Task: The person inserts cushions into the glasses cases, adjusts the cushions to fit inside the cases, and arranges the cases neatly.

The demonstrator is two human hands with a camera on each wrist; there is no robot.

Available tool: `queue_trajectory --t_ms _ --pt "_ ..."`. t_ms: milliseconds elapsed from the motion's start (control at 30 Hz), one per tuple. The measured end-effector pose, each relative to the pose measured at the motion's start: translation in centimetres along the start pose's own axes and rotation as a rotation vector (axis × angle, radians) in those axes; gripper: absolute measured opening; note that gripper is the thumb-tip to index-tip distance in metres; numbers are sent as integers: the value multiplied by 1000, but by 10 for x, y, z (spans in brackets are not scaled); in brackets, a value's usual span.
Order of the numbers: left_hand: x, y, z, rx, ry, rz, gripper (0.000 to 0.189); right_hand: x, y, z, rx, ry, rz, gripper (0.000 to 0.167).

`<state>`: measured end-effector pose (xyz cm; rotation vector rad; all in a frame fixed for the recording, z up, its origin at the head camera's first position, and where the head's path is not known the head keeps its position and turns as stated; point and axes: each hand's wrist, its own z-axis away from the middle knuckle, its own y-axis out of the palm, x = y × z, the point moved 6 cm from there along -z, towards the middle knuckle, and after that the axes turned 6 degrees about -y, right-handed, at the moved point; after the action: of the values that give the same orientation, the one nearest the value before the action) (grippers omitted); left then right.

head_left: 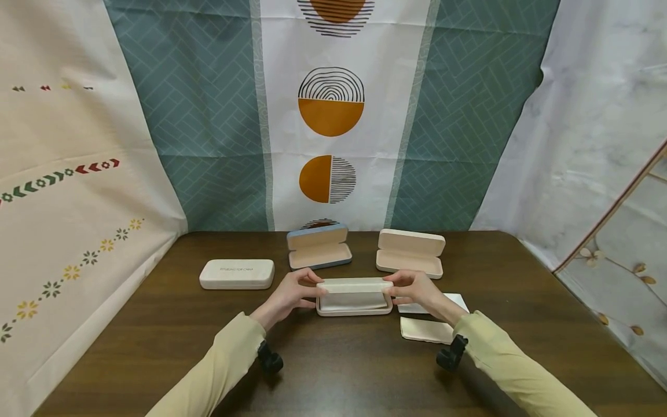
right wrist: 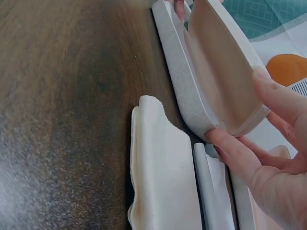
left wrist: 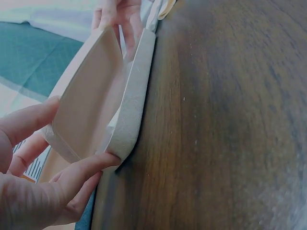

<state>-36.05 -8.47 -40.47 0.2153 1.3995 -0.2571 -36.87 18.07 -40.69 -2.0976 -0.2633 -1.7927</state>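
A white glasses case stands part open on the table in front of me, its lid tilted up at the back. Something pale and flat lies inside it, partly hidden by the lid. My left hand holds the left end, with digits on both the lid and the base. At the opposite end my right hand grips lid and base the same way. The left wrist view shows the case's beige lining between the hands. Beside the base in the right wrist view lies a folded cream cloth.
Behind the held case stand an open blue glasses case and an open white one. A closed white case with lettering lies left. A white folded piece is partly under my right forearm. Patterned fabric hangs behind the table.
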Motion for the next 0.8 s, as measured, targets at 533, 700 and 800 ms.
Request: queue_trajectory --t_ms 533,700,800 --pt "3 0 2 -23 9 -169 24 -4 0 3 1 -34 182 35" --pt "-3 5 2 -87 94 -424 25 2 3 2 9 -123 375 34" --pt "-4 5 2 -111 99 -460 26 5 4 2 24 -137 376 34"
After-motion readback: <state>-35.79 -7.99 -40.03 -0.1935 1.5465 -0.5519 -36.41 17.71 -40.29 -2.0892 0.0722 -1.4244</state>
